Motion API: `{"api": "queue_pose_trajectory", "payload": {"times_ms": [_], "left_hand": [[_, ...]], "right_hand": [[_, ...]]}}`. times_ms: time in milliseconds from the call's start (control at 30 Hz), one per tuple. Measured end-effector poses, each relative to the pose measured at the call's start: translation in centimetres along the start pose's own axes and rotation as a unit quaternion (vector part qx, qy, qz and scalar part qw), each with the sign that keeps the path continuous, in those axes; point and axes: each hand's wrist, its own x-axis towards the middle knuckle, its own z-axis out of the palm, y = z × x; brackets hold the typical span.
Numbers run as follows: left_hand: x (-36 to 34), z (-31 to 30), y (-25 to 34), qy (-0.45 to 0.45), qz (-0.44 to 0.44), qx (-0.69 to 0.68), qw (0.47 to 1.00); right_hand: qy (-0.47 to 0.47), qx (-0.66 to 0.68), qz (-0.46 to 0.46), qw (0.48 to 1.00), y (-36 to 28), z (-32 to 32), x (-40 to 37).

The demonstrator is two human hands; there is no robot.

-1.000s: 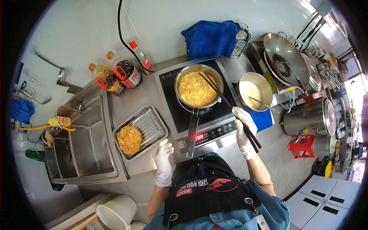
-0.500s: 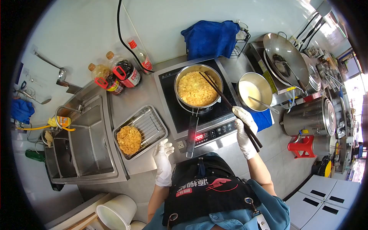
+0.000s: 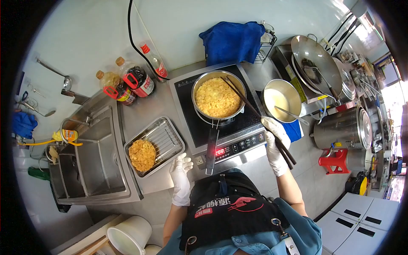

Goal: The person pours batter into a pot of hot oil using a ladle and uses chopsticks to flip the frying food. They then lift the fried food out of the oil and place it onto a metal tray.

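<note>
My right hand (image 3: 275, 140), in a white glove, is closed around a pair of long dark chopsticks (image 3: 246, 102). Their far tips reach over the rim of a metal saucepan (image 3: 211, 148) to the right side of a golden, crumbly round of food (image 3: 216, 97) inside it. The pan stands on a black induction cooktop (image 3: 190, 117), its handle pointing toward me. My left hand (image 3: 180, 168), also gloved, hovers by the counter's front edge with nothing in it, fingers loosely bent and apart. Beside it, a similar browned round (image 3: 143, 155) lies in a metal tray with a rack (image 3: 171, 146).
Right of the cooktop stands a metal bowl (image 3: 268, 91) of pale liquid with a spoon (image 3: 293, 115). Sauce bottles (image 3: 138, 80) are against the wall. A double sink (image 3: 102, 161) lies left, a wok (image 3: 316, 55) at the back right, a red stool (image 3: 333, 161) below.
My right hand has shifted slightly right and the chopsticks have swung a little, their tips still at the food's right side. My left hand has barely moved.
</note>
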Motion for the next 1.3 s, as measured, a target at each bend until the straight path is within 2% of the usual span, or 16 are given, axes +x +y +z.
{"api": "queue_pose_trajectory", "payload": {"times_ms": [167, 300, 433, 567, 800, 1300], "left_hand": [[0.3, 0.0, -0.1, -0.004, -0.001, 0.010, 1.000], [0.4, 0.4, 0.0, 0.001, -0.016, 0.011, 1.000], [0.4, 0.8, 0.0, -0.008, -0.011, 0.016, 1.000], [0.6, 0.7, 0.0, -0.026, -0.008, 0.010, 1.000], [0.8, 0.2, 0.2, -0.014, -0.011, 0.017, 1.000], [1.2, 0.0, 0.3, -0.010, -0.012, 0.008, 1.000]], "right_hand": [[0.043, -0.003, 0.003, 0.999, -1.3, -2.3, -0.7], [0.028, -0.030, 0.011, 0.999, -3.7, -3.2, -1.4], [-0.031, -0.136, -0.067, 0.988, -4.8, -2.6, -1.4], [-0.063, -0.186, -0.140, 0.970, -5.6, -1.0, -0.6], [-0.087, -0.246, -0.094, 0.961, -6.5, 1.1, 0.3], [-0.072, -0.234, -0.117, 0.962, -6.1, 1.1, 0.4]]}}
